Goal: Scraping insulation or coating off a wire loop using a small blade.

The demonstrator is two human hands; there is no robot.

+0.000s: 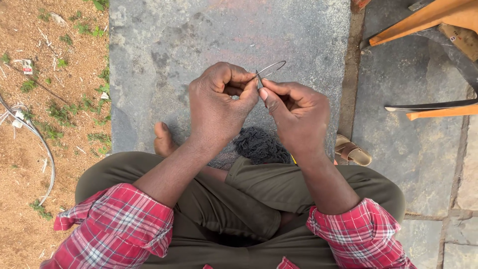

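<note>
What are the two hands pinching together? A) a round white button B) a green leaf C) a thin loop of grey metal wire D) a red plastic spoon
C: the left hand and the right hand meet at their fingertips on a thin loop of grey metal wire, which sticks out above them over the grey stone slab.

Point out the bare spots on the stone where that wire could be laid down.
The slab is bare beyond both hands, up to its far edge, and left of the left hand toward the dirt. Right of the right hand lies bare paving up to the sandal. It is crowded near the knees: bare foot, dark bundle.
</note>
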